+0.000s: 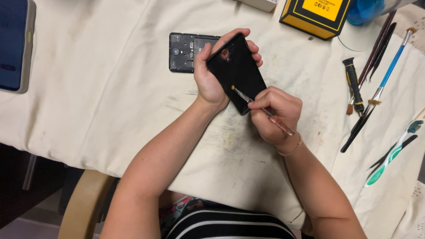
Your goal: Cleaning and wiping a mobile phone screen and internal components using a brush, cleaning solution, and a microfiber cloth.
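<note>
My left hand (209,76) grips a black phone back cover (237,71), holding it tilted above the cloth-covered table (110,97). My right hand (276,114) holds a small brush (261,108) with a reddish clear handle. The brush's tip touches the cover near its left edge. Behind the cover lies an opened black phone body (186,51), flat on the cloth.
A dark blue phone (15,44) lies at the far left. A yellow and black box (315,15) stands at the back. At the right lie a screwdriver (354,84), several brushes (385,71) and a green and white toothbrush (392,152). A wooden chair arm (82,203) is below.
</note>
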